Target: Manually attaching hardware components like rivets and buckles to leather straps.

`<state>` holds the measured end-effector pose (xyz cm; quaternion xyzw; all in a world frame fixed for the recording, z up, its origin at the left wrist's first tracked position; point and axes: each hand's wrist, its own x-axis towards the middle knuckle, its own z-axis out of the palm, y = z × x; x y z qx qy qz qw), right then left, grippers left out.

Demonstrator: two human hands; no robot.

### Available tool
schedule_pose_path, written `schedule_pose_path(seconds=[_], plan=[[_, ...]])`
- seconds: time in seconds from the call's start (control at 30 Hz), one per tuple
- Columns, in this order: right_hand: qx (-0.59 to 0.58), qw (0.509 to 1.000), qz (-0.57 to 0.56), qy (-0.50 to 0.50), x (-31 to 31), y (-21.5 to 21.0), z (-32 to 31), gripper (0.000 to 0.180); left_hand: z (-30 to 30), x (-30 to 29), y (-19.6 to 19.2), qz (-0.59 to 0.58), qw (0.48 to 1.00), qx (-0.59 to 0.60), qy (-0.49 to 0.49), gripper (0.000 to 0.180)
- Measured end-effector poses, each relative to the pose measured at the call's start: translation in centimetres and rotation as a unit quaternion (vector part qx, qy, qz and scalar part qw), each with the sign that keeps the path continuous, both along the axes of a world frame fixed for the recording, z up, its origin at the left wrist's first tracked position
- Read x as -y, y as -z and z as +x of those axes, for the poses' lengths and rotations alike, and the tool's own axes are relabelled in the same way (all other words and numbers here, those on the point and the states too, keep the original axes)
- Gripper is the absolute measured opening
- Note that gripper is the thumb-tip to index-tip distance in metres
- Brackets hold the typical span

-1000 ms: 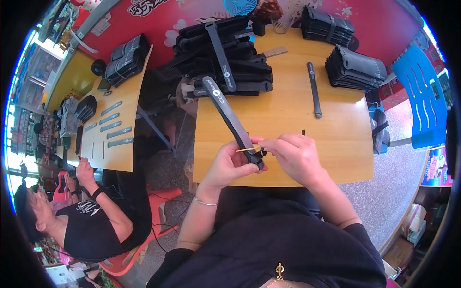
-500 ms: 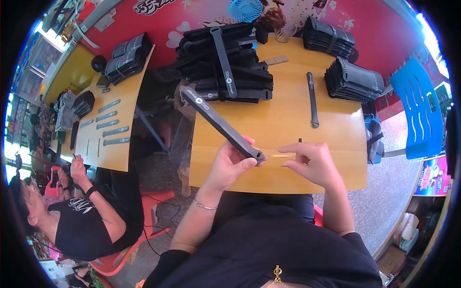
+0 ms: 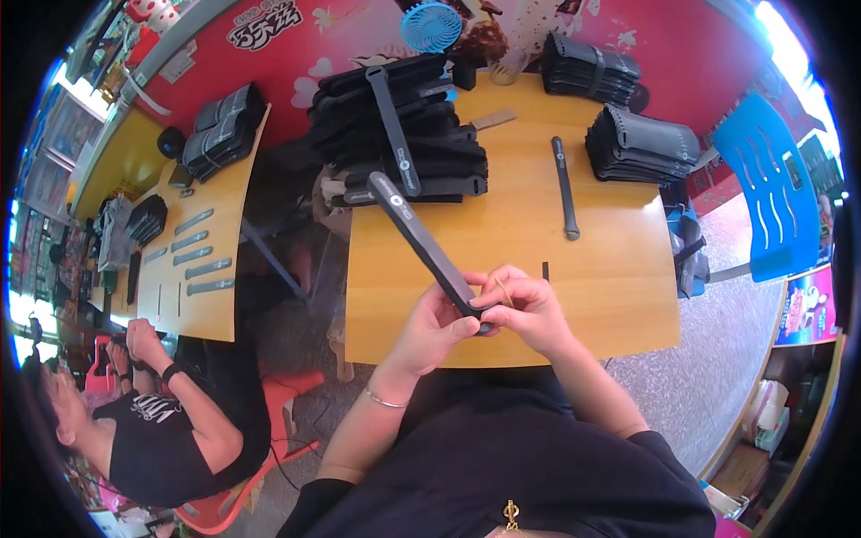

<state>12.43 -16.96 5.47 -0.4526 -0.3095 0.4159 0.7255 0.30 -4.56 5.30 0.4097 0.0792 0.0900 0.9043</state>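
My left hand is closed round the near end of a thick dark strap bundle, apparently several flat straps lying together. It slants away to the far left above the table. At that same near end, my right hand pinches with thumb and fingers. A thin tan rubber band loops up from its fingers; where the rest of the band runs is hidden. Beyond the hands, a single grey strap lies on the wooden table, with a small black strip nearer to me.
A tall heap of black strap bundles fills the table's far left. Two stacks of folded grey pieces stand at the far right, near a blue chair. On the left, a co-worker sits at another table with straps laid out.
My right hand has moved left to the near end of the strap bundle, bringing the rubber band with it. The band was stretched between the hands before. The view has shifted slightly.
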Motion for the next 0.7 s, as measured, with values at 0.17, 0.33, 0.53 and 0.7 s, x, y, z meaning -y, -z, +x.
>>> schedule_pose_path(seconds=[0.17,0.33,0.53,0.7], plan=[[0.008,0.999,-0.019,0.039,0.4,0.0,0.3,0.010,0.1,0.0,0.9,0.027,0.999,-0.015,0.015,0.052],[0.208,0.957,-0.052,0.195,0.8,-1.0,3.7,0.009,-1.3,0.3,1.1,0.039,0.983,-0.030,0.178,0.040],[0.277,0.959,-0.059,0.018,1.4,-2.6,4.4,0.009,0.3,1.0,0.8,0.102,0.987,-0.043,0.118,0.036],[0.309,0.933,-0.182,0.041,1.4,-2.6,3.6,0.004,1.7,1.2,0.9,-0.037,0.994,-0.103,-0.002,0.039]])
